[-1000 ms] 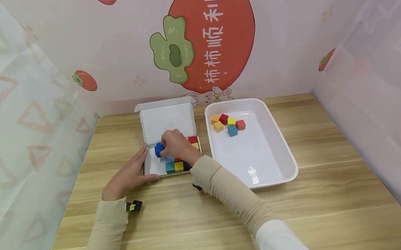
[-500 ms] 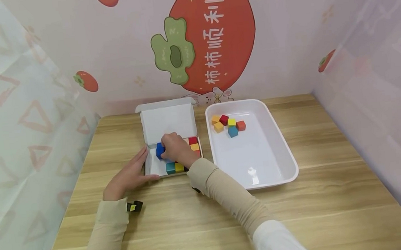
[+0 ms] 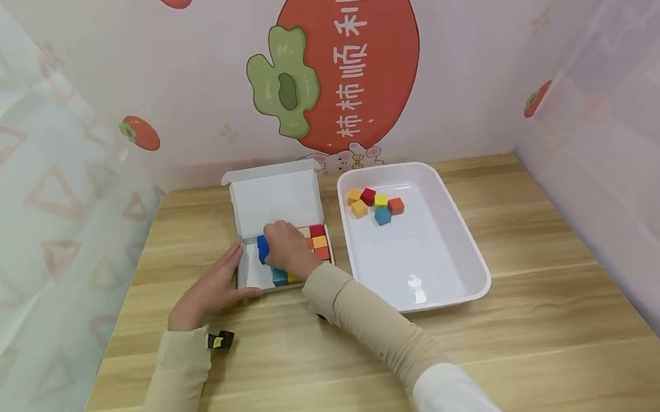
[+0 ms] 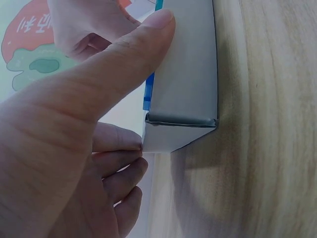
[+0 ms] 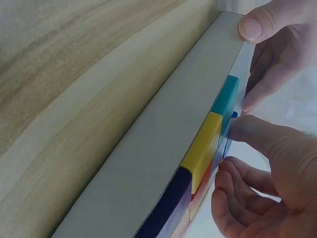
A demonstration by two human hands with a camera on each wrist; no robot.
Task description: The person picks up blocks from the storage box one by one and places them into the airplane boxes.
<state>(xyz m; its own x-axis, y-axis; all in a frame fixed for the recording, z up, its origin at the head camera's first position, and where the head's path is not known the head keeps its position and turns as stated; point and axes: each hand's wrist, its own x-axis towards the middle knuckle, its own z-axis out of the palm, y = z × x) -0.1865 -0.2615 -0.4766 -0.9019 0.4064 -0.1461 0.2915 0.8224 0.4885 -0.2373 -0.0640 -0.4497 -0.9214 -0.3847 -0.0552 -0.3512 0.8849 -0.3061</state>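
Head view, and I see the right hand [image 3: 286, 244] pinching a dark blue block [image 3: 262, 249] in the white box [image 3: 256, 274], the left hand [image 3: 213, 289] resting straight-fingered against its corner.

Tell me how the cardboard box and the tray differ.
The cardboard box has a lid, raised open; the tray shows none. The cardboard box has square corners, while the tray's are rounded. The tray is the larger of the two. Blocks in the cardboard box sit packed in rows; the six in the tray lie loosely clustered. Both are white inside.
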